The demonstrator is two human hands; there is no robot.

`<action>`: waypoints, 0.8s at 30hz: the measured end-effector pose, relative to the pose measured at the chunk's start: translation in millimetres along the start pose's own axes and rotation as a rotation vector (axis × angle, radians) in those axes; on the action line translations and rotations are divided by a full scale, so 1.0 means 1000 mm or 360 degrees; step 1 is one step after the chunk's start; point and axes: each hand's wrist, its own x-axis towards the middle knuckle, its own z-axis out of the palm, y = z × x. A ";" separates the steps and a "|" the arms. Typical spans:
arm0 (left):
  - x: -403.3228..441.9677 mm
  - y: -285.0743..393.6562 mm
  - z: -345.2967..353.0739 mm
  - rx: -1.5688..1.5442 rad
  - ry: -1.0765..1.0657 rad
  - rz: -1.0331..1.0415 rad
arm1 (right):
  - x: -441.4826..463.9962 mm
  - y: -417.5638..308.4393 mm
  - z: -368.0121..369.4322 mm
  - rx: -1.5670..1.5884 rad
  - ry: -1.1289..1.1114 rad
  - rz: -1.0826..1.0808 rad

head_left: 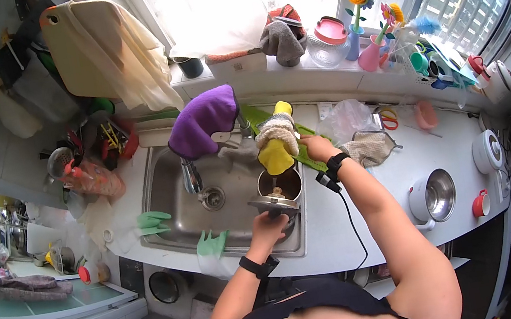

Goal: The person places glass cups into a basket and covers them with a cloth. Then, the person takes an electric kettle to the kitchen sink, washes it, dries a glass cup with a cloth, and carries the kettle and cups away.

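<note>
My left hand [270, 229] is closed round the dark handle of a metal pot [300, 184] at the sink's right edge. A round metal lid [274, 206] stands tilted beside the pot's mouth, above my hand. My right hand [319, 149] is beyond the pot, fingers bent, fingertips at the right edge of a yellow and beige cloth bundle [278, 153]. What those fingers hold, if anything, is hidden. The bundle overhangs the pot's far rim. Behind it lies a green board [311, 163]. A black plug [326, 180] with a cable is near my right wrist.
A purple cloth [204, 124] covers the tap over the steel sink [174, 212]. Green rubber gloves [211, 242] lie on its front rim. To the right are a beige cloth [368, 147], scissors [387, 118], a steel-lined pot [440, 194] and a red mug [480, 204].
</note>
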 end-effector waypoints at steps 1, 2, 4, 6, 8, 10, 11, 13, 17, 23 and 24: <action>0.000 0.003 -0.001 0.0042 0.0024 -0.0006 | 0.005 0.001 -0.007 0.0183 0.0001 0.0099; 0.001 0.005 -0.002 0.0081 0.0049 -0.0019 | 0.006 -0.008 -0.021 0.0173 0.0010 0.0094; 0.002 0.009 -0.002 0.0058 0.0030 -0.0003 | -0.001 -0.029 -0.052 0.1912 0.0485 0.0228; 0.000 0.010 -0.002 0.0047 0.0012 -0.0011 | -0.007 -0.059 -0.081 0.2009 0.0593 0.0206; 0.001 0.010 -0.001 0.0048 -0.0003 0.0057 | -0.010 -0.078 -0.094 0.1967 0.0208 -0.0021; 0.003 0.007 -0.002 0.0063 -0.0041 0.0030 | -0.003 -0.079 -0.092 0.1861 0.0296 0.0026; 0.002 0.007 -0.002 0.0037 -0.0044 0.0045 | -0.003 -0.081 -0.096 0.1835 0.0249 0.0170; 0.002 0.009 -0.003 -0.0001 -0.0030 0.0052 | -0.004 -0.091 -0.102 0.1927 0.0424 0.0216; 0.004 0.001 0.000 0.0029 -0.0072 0.0019 | 0.011 -0.088 -0.107 0.1985 0.0677 0.0140; 0.010 -0.008 0.005 -0.0155 -0.0007 0.0117 | 0.020 -0.080 -0.104 0.1362 0.0655 0.0237; 0.009 -0.008 0.005 -0.0152 0.0010 0.0108 | 0.018 -0.079 -0.105 0.1317 0.0582 0.0255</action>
